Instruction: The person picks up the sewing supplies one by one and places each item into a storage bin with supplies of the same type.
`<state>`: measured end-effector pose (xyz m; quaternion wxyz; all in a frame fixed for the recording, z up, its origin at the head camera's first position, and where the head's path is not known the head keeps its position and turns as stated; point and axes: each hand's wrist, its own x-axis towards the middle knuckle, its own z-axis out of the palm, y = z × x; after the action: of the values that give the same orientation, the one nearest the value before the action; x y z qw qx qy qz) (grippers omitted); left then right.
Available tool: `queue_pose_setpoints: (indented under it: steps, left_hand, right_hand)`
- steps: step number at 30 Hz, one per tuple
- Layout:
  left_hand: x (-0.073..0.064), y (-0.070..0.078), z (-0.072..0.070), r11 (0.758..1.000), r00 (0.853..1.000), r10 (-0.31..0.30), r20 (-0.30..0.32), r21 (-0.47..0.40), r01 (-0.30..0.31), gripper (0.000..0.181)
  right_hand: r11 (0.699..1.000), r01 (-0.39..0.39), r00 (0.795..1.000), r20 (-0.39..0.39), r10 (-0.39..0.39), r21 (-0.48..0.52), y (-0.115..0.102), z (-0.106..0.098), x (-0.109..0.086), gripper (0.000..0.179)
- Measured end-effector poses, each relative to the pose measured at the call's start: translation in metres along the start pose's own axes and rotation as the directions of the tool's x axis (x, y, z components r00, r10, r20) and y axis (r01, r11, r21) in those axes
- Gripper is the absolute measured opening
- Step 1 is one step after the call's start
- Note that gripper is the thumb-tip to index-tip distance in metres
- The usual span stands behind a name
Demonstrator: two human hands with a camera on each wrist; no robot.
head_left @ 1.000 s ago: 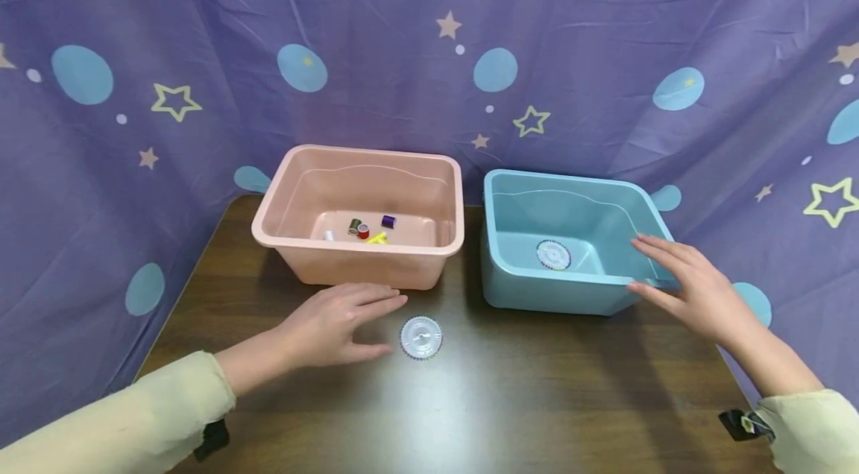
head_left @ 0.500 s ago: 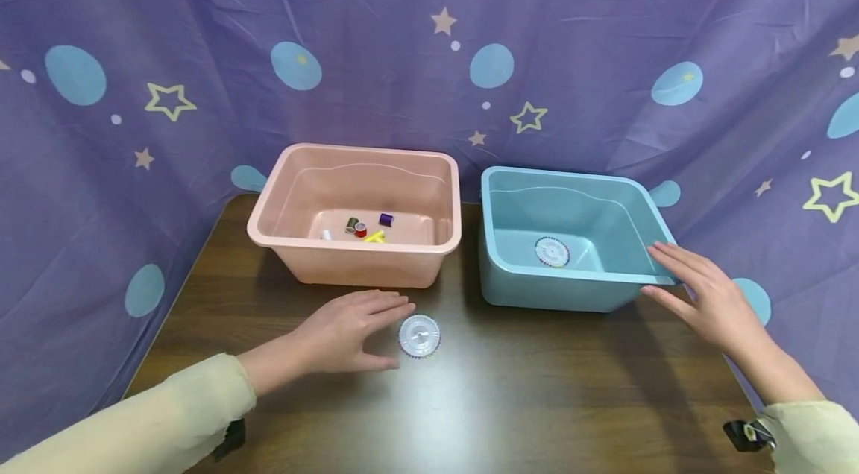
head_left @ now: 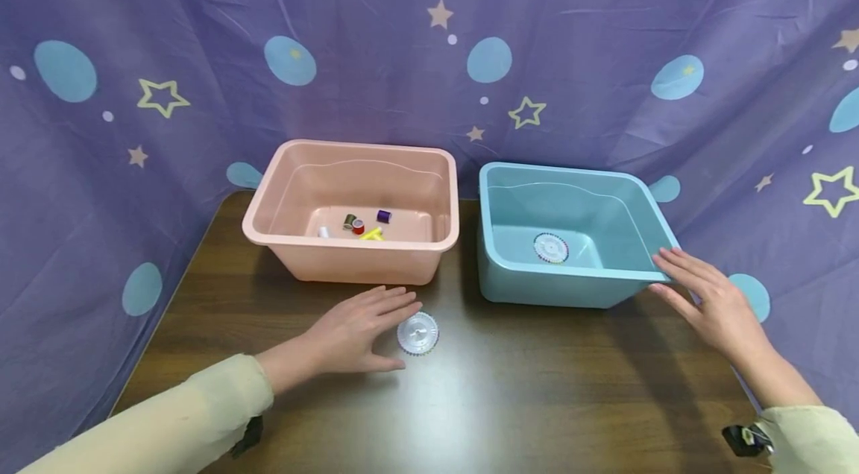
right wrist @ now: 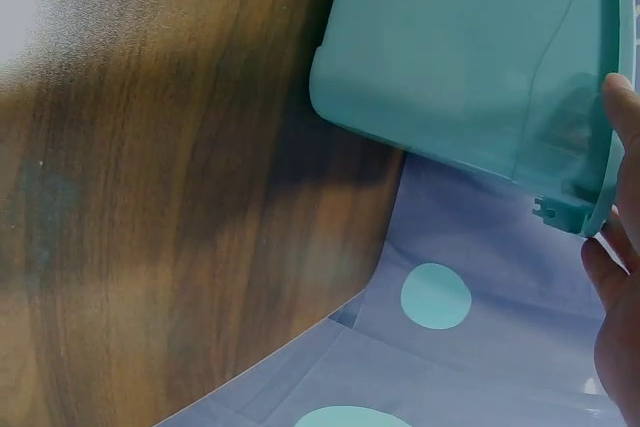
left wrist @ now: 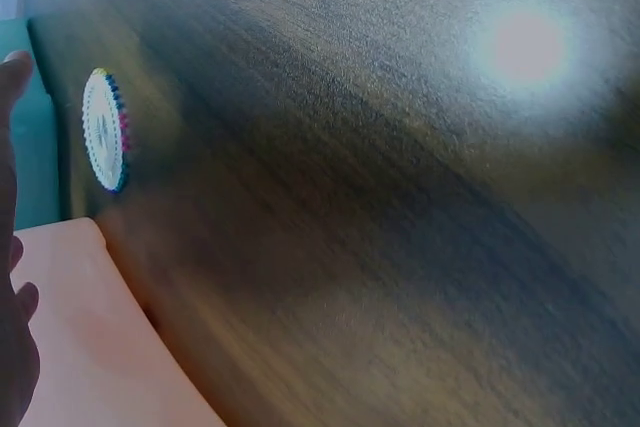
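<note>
My left hand [head_left: 352, 332] hovers over the wooden table with fingers extended and thumb apart, holding nothing. Just right of its fingertips a round wheel of sewing pins [head_left: 418, 333] lies on the table; coloured heads ring its edge, clearer in the left wrist view on the pin wheel [left wrist: 104, 131]. My right hand [head_left: 714, 302] is at the front right corner of the blue bin [head_left: 570, 271], fingers fairly straight along the side rim and thumb by the front wall. Inside that bin lies a second pin wheel [head_left: 551, 248].
Left of the blue bin stands a pink bin [head_left: 349, 243]. It holds several small thread spools, among them a purple spool [head_left: 383, 216] and a red spool [head_left: 359, 226], plus a yellow item [head_left: 372, 234]. A patterned purple curtain [head_left: 376, 27] hangs behind the table [head_left: 510, 392].
My left hand has moved right and slightly down, closer to the pin wheel on the table. My right hand has shifted right, from above the blue bin to its corner.
</note>
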<state>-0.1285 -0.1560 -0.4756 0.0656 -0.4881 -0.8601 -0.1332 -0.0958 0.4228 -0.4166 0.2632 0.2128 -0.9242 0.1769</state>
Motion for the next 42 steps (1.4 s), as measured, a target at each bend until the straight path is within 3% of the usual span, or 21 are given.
queue_pose_setpoints:
  steps: [10, 18, 29, 42]
  left_hand:
    - [0.006, 0.006, 0.021, 0.993, 0.992, -0.114, 0.045, -0.018, 0.115, 0.099]
    - [0.01, 0.007, 0.034, 0.989, 0.988, -0.147, 0.034, -0.021, 0.148, 0.099]
    - [0.017, 0.008, 0.049, 0.977, 0.973, -0.205, 0.102, -0.047, 0.21, 0.096]
    - [0.022, 0.007, 0.055, 0.967, 0.961, -0.235, 0.145, -0.067, 0.246, 0.097]
  right_hand:
    - [1.0, -0.021, 1.0, -0.014, 0.021, -0.001, -0.004, 0.0, -0.001, 0.057]
    - [1.0, -0.022, 0.999, -0.023, 0.022, -0.001, -0.005, 0.003, -0.002, 0.064]
    - [0.999, -0.033, 0.997, -0.063, 0.033, 0.003, -0.003, 0.007, -0.004, 0.07]
    - [0.999, -0.053, 0.997, -0.062, 0.054, 0.01, -0.004, 0.007, -0.005, 0.068]
